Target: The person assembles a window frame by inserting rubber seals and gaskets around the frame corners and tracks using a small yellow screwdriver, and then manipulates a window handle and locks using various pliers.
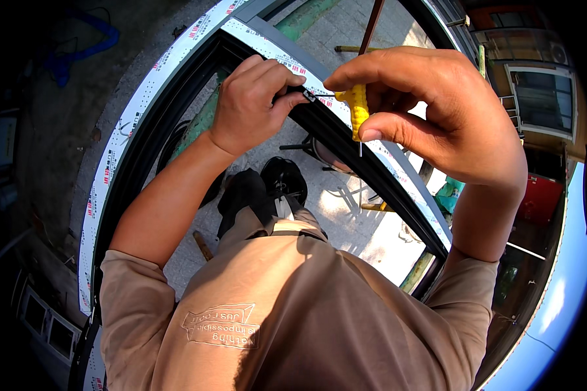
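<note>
Frame [406,174], film-faced, above pale floor [365,244]; green pipe [300,23] beneath it, window [542,99] and red box [540,197] beyond its right side. Left hand [254,104]: closed, pinching small fitting [310,96] on the frame; right hand [430,107]: gripping yellow screwdriver [357,107], tip at the frame's fitting.

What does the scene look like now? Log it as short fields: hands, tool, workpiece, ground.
Left hand: at a small metal piece; grip unclear
Right hand: holds a yellow-handled tool
Tool shaft: thin, pointing left toward that piece; contact unclear
Workpiece: dark frame with printed white film
Ground: black shoe on grey paving
</note>
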Motion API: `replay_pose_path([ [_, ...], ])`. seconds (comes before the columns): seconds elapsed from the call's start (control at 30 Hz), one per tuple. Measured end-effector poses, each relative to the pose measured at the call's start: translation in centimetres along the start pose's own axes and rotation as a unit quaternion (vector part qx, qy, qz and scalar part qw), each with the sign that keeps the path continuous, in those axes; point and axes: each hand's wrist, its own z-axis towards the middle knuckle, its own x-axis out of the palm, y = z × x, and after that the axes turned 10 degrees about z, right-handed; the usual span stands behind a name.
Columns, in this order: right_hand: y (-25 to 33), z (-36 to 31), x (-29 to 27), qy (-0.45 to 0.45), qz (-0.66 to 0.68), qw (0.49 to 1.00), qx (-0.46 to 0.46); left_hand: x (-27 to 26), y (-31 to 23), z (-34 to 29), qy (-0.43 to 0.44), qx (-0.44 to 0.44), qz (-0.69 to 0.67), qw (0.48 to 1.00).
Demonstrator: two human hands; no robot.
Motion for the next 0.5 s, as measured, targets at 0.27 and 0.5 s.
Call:
replay_pose_path([
  [0.27,0.3,0.1,0.5,-0.035,-0.047,0.998,-0.001,0.1,0.2,-0.1,-0.005,0.0,-0.008,1.0],
  [0.5,1.9,1.0,2.4,-0.13,-0.113,0.984,0.052,0.0,0.1,0.0,-0.003,0.002,0.002,1.0],
])
